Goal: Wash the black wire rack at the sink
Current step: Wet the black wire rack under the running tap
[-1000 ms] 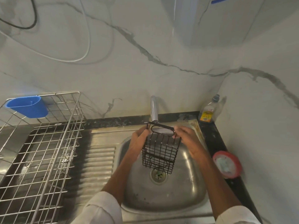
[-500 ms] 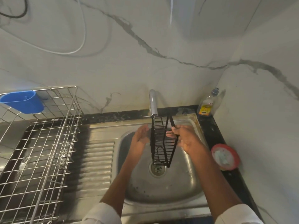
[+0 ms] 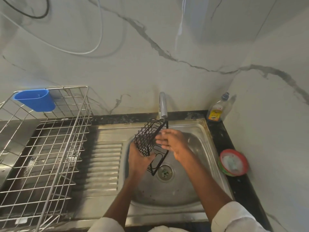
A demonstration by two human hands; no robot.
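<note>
Head view showed the black wire rack tilted over the steel sink, long axis toward the tap; left hand gripped underneath, right hand rubbed it, fingers extended.

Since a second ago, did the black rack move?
Yes. The black rack has turned and tipped: its top stays by the tap, its bottom now slants toward the drain, the left hand under it.

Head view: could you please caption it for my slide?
Left hand holds the black wire rack under the tap while the right hand rubs it.
</note>
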